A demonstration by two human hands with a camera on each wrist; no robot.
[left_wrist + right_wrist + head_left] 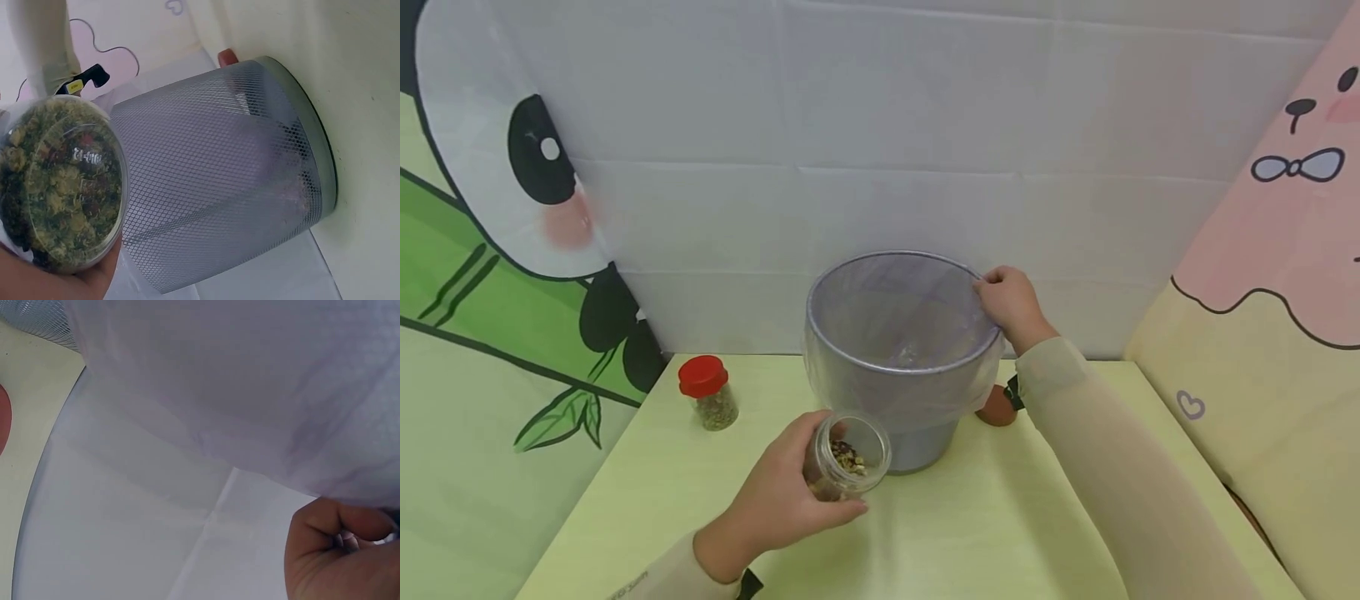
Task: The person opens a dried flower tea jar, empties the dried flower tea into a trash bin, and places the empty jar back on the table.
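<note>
My left hand [782, 492] grips an uncapped clear jar [847, 458], its mouth tilted toward the head camera. Dried flower tea in yellow, green and dark bits fills the jar's bottom [69, 181] in the left wrist view. Just beyond the jar stands a grey mesh wastebasket [917, 450], lined with a thin translucent bag [880, 400] folded over its rim. At the rim's right side, my right hand [1011, 304] pinches the edge with curled fingers. In the right wrist view the bag hangs down beside that hand [344, 550].
A small jar with a red lid [702, 377] stands at the table's back left. Behind the basket on the right lies a reddish-brown round object [997, 407]. A white wall sheet [910, 100] rises behind the pale yellow-green table [1000, 533].
</note>
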